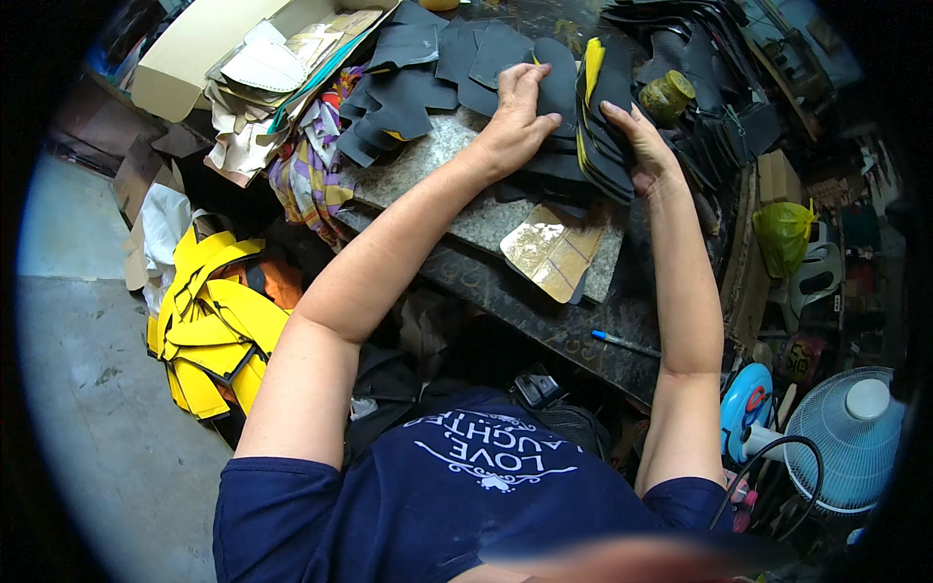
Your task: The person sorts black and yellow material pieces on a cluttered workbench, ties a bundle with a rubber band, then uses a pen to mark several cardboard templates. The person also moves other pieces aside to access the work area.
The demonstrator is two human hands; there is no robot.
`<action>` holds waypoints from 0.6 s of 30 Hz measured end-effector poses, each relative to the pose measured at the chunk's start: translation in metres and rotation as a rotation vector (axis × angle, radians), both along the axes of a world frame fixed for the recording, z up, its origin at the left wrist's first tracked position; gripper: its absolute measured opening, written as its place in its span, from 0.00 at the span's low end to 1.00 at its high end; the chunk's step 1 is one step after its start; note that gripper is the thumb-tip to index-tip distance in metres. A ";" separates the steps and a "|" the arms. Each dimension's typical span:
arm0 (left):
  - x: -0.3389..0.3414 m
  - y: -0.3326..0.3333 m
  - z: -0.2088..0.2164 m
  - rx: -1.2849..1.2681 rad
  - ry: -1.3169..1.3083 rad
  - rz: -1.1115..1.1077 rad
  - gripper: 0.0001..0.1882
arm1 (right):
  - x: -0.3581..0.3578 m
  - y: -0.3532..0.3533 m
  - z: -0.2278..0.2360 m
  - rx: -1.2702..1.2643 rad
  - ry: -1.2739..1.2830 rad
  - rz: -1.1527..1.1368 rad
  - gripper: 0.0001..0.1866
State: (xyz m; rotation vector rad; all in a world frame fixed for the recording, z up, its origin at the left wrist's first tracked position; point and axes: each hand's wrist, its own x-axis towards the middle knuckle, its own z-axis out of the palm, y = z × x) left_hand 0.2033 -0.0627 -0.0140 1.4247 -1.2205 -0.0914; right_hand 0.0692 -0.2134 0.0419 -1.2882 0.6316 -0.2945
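Observation:
Between my hands, a fanned stack of black cut pieces (610,146) with yellow undersides stands on edge at the far side of the work surface. My right hand (649,146) grips the stack from the right, thumb against the near edges and the other fingers partly hidden. My left hand (520,121) rests on a round-ended black piece (556,83), its fingers bent and its thumb apart from them. More black cut pieces (403,102) lie overlapped to the left. A worn tan template (554,248) lies in front of the stack on a speckled stone slab (442,146).
A blue pen (625,342) lies near the dark table's front edge. Beyond my right hand stands a yellowish jar (668,96). At left are a box of templates (262,63), a patterned cloth (311,165) and yellow pieces (219,316). A fan (844,442) stands at lower right.

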 end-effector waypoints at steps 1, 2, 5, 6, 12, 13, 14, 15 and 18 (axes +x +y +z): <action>-0.002 0.000 0.000 0.024 -0.001 -0.057 0.35 | 0.000 0.001 0.004 -0.027 -0.020 0.024 0.41; -0.004 0.001 0.001 0.014 0.040 -0.101 0.35 | 0.001 0.001 0.008 -0.056 -0.041 0.048 0.42; -0.005 0.003 0.005 0.039 0.143 -0.214 0.36 | 0.004 0.005 0.013 -0.184 0.000 0.077 0.47; -0.005 0.003 0.007 0.039 0.130 -0.218 0.36 | 0.004 0.005 0.012 -0.208 0.008 0.078 0.48; -0.002 0.006 0.011 -0.037 0.223 -0.282 0.34 | -0.001 -0.001 -0.007 0.003 -0.092 -0.047 0.44; -0.002 0.006 0.012 -0.054 0.207 -0.251 0.35 | -0.003 -0.002 -0.011 0.034 -0.095 -0.079 0.44; -0.001 0.006 0.012 -0.065 0.189 -0.210 0.36 | -0.005 -0.002 -0.013 0.045 -0.102 -0.083 0.43; -0.001 0.006 0.012 -0.086 0.175 -0.167 0.37 | -0.007 -0.002 -0.015 0.058 -0.103 -0.102 0.43; -0.003 0.006 0.009 -0.016 0.016 -0.083 0.43 | -0.013 -0.001 -0.014 0.023 -0.073 -0.090 0.44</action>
